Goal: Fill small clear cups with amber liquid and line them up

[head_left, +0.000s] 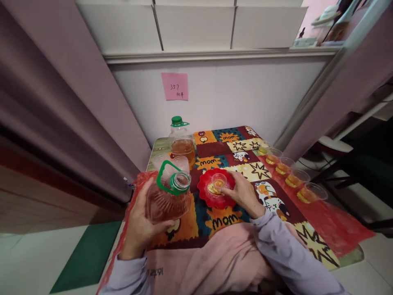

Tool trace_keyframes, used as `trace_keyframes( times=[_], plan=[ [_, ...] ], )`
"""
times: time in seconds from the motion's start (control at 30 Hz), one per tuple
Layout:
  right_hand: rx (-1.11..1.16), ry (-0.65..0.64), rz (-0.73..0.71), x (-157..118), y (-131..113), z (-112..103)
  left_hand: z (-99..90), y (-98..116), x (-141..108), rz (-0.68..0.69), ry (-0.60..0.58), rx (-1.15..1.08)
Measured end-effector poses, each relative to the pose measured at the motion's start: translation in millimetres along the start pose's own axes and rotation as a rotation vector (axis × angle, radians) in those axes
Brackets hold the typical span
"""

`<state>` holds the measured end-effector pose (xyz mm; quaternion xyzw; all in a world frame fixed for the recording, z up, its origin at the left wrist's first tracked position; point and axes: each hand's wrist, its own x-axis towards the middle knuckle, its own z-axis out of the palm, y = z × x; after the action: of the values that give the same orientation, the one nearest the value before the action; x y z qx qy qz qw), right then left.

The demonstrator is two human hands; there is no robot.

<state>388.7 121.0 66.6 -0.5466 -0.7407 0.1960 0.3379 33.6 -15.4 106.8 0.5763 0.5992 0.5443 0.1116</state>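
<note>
While the left grip [139, 223] clamps an uncapped, green-handled clear plastic bottle [168, 205], right grip [243, 191] pinched on a small clear plastic cup [219, 181], over a scalloped red dish [205, 198], cloth-covered counter [211, 150] below.

Facing me, white wall [233, 90], pink note [175, 86] stuck on it | ledge [215, 56] above, white panels [196, 28] along it | left curtain [76, 102] and right curtain [353, 86], both mauve | tabletop [160, 148] near the wall | pale floor [27, 262], green patch [89, 254] at left | dark furniture [362, 162] off right, kind hard to tell
</note>
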Motion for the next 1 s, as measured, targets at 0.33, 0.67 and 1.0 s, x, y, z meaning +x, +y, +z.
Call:
trace_keyframes(
  times=[0.33, 0.67, 1.0],
  plan=[
    [-0.27, -0.154, 0.031, 9, -15, 21, 3.1, 1, -5, 0.036, -0.098, 0.027],
    [-0.195, -0.134, 0.09, 15, -30, 16, 4.7, -1, 3, 0.071, -0.059, 0.041],
    [0.036, 0.084, 0.105, -21, -17, -46, 7.3, 7, 7, 0.091, -0.011, 0.058]
  ],
)
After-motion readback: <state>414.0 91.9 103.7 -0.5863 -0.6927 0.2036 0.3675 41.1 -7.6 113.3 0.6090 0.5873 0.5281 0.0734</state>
